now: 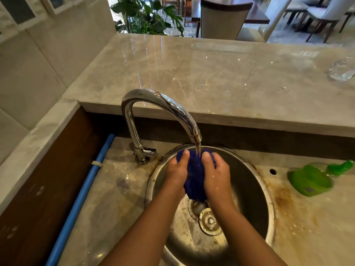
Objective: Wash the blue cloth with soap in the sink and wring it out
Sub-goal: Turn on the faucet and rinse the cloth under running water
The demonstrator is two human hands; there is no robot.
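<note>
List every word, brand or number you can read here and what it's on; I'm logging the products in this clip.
No text can be read.
Bottle: a small dark label, too blurred to read.
Tap, sink, cloth: no markings visible.

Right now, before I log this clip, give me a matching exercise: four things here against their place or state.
1 dark blue cloth
2 curved chrome tap
3 green plastic bottle
4 clear glass

a running water
b on the raised marble ledge, far right
c gripped by left hand and right hand over the round steel sink
d lying right of the sink

Pairs: 1-c, 2-a, 3-d, 4-b
</note>
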